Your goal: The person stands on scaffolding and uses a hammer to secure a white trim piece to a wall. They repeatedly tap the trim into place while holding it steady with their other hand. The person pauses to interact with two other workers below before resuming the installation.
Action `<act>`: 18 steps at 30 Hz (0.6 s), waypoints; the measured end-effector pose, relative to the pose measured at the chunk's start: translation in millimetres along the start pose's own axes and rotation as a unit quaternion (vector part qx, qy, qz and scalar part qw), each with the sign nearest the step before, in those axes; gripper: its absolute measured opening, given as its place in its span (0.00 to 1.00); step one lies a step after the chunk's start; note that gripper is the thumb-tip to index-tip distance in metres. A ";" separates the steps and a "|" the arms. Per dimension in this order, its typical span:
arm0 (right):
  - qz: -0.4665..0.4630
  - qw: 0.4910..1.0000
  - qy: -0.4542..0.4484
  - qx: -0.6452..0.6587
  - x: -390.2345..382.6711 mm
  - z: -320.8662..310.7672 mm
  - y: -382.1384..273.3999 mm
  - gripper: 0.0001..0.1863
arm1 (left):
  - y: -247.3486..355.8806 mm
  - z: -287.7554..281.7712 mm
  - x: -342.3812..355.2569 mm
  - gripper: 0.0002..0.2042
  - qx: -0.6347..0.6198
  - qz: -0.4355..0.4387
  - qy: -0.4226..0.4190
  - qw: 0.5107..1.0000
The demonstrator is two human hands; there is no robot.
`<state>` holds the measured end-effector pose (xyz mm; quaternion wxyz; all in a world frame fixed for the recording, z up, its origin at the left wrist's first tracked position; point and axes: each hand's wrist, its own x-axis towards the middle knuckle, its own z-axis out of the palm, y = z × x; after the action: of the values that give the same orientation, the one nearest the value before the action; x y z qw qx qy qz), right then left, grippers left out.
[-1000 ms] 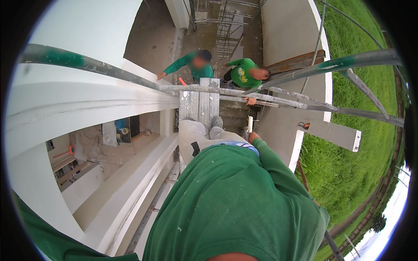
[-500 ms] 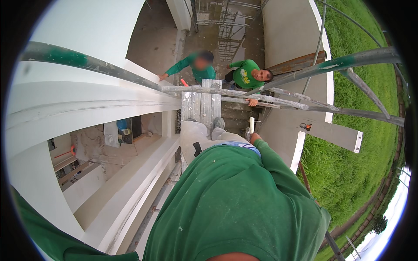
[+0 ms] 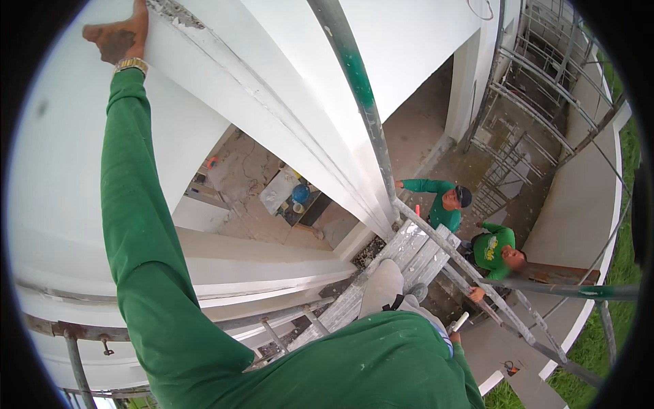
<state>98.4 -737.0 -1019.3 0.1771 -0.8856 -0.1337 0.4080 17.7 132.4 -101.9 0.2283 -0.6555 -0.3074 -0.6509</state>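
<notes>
My left hand (image 3: 121, 37), stained dark on its back and with a gold watch (image 3: 131, 65) at the wrist, reaches up to the white wall (image 3: 75, 109). Its thumb points out to the side and its fingers extend past the top of the picture; the palm appears to lie on the wall by a rough-edged ledge (image 3: 225, 65). Low at my side, my right hand (image 3: 455, 337) is closed around a short white cylinder-shaped tool (image 3: 462, 321), whose exact kind I cannot make out. My feet are on metal scaffold planks (image 3: 428, 260).
Scaffold tubes (image 3: 354, 75) with green paint cross close to me, and a ladder-like frame (image 3: 470, 290) stands ahead. Below are two people in green, one (image 3: 446, 201) by the wall, the other (image 3: 496, 249) gripping the frame. A wall opening shows a blue bucket (image 3: 300, 193) far below.
My left arm has come into view, raised to the wall. The view has swung left, so the people and planks now appear farther right. My right hand still holds the white tool.
</notes>
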 end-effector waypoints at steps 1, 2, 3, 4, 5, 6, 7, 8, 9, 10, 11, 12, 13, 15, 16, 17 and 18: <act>-0.001 0.999 0.019 0.048 9.9 19.7 23.7 0.26 | 12.1 11.5 5.3 0.33 0.021 0.088 0.060 0.994; 0.011 1.000 -0.019 -0.019 19.9 27.6 36.4 0.26 | 13.5 23.5 5.4 0.28 0.047 0.167 0.105 0.979; 0.009 1.000 -0.017 -0.018 29.5 30.4 36.5 0.26 | 20.7 21.6 3.0 0.23 0.071 0.224 0.134 0.963; 0.014 1.000 -0.017 -0.020 29.9 32.1 38.4 0.26 | 27.8 9.8 -1.5 0.22 0.129 0.230 0.097 0.960; 0.019 0.999 -0.020 -0.023 27.3 31.9 37.2 0.26 | 37.9 -4.6 -10.2 0.21 0.188 0.234 0.057 0.952; 0.023 0.999 -0.025 -0.028 27.3 31.1 35.2 0.26 | 45.8 -9.7 -14.1 0.20 0.242 0.238 0.017 0.940; 0.021 0.999 -0.031 -0.036 27.5 22.5 26.4 0.25 | 28.6 -14.6 -8.1 0.20 0.253 0.261 -0.004 0.931; 0.023 0.998 -0.038 -0.043 26.6 15.7 22.3 0.25 | 18.4 -17.8 -6.7 0.20 0.247 0.266 -0.013 0.932; 0.020 0.999 -0.032 -0.038 24.0 11.0 17.5 0.25 | 9.6 -20.0 -5.1 0.19 0.240 0.272 -0.021 0.932; 0.022 0.999 -0.023 -0.028 21.6 11.2 18.9 0.25 | 14.6 -17.7 -5.5 0.19 0.226 0.277 -0.029 0.934; 0.023 0.999 -0.015 -0.018 19.2 12.4 19.8 0.24 | 19.5 -15.8 -6.3 0.21 0.249 0.274 -0.038 0.928; 0.020 1.000 -0.015 -0.016 17.7 14.6 19.6 0.25 | 23.2 -15.8 -7.5 0.22 0.273 0.272 -0.046 0.922; 0.017 1.000 -0.018 -0.017 19.9 19.1 27.7 0.25 | 25.8 -13.4 -8.9 0.24 0.299 0.269 -0.059 0.914; 0.024 0.999 -0.017 -0.014 22.7 25.2 31.5 0.25 | 6.6 -5.2 2.3 0.29 0.315 0.330 -0.031 0.889; 0.033 0.999 -0.020 -0.018 21.5 22.3 25.9 0.24 | -15.0 -5.0 7.4 0.31 0.330 0.359 -0.022 0.873; 0.044 0.999 -0.020 -0.018 20.5 22.8 26.3 0.24 | -26.4 -1.3 13.9 0.30 0.300 0.368 -0.020 0.880; 0.039 0.999 -0.018 -0.018 20.3 23.7 25.8 0.23 | -36.5 3.4 20.9 0.28 0.269 0.377 -0.018 0.886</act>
<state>95.3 -747.7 -1058.2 0.1427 -0.8856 -0.1101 0.4281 -6.2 162.8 -85.0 0.6186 -0.6469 -0.2046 -0.3962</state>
